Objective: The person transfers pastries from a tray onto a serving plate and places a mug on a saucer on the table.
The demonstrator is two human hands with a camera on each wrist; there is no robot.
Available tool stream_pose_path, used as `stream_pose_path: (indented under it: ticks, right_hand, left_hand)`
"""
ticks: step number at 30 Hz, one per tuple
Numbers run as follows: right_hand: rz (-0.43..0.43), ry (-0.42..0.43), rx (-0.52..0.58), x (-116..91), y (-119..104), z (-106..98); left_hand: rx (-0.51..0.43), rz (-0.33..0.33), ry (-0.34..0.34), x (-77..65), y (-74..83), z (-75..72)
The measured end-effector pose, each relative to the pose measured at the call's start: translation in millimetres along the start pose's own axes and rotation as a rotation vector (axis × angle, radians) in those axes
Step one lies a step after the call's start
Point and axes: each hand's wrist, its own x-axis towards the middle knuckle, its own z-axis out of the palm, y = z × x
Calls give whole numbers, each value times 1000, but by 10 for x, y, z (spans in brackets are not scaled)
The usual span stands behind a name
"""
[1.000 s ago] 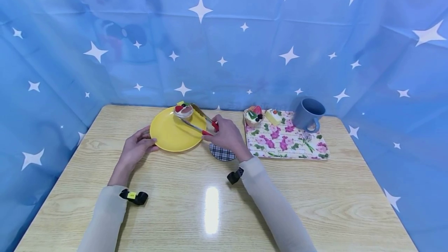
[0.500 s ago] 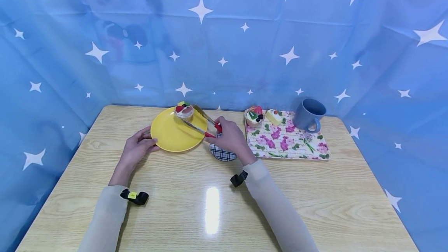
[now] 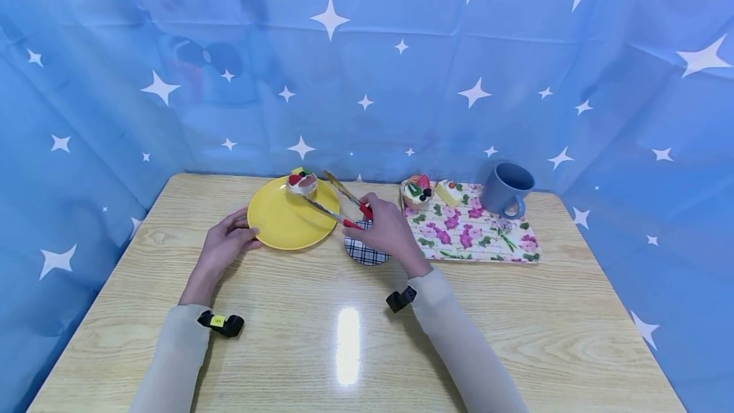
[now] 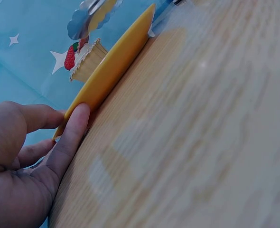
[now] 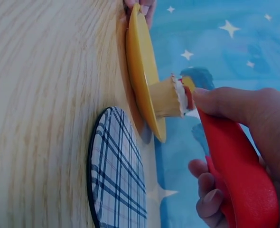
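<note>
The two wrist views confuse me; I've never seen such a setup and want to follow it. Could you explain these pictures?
There is no machine here, only a person's bare hands. The left hand grips the rim of a yellow plate; the right hand holds red-handled tongs, their arms spread. The head view comes from a camera worn on the head, looking down at the wooden table. The tilted close-ups come from small wrist cameras. A fruit-topped cupcake stands on the plate; whether the tongs touch it is hard to tell. Right of the plate lies a round checked coaster, then a floral tray carrying a fruit tart, a cake slice and a blue mug.
</note>
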Motion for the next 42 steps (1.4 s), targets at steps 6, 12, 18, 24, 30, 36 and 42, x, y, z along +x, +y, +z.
stream_pose_path:
  ticks: [6,12,18,24,30,36,42]
  right_hand:
    - [-6,15,-17,-67,19,-75]
    - [-8,41,-21,-126,69,-161]
    - [7,58,-17,-175,116,-239]
    - [50,57,-6,-246,160,-303]
    - [41,85,6,-318,236,-370]
    - [71,104,-9,-384,301,-444]
    - [100,122,-18,-436,363,-499]
  left_hand:
    - [0,-4,-5,7,-21,-17]
    - [-5,-7,-10,16,-21,-22]
    - [-3,-1,-8,5,-11,-38]
    - [-13,-2,-12,-7,-8,-30]
    - [-10,13,-13,6,-14,-7]
    - [-4,12,-6,5,-12,3]
    - [8,9,-7,-6,-10,-15]
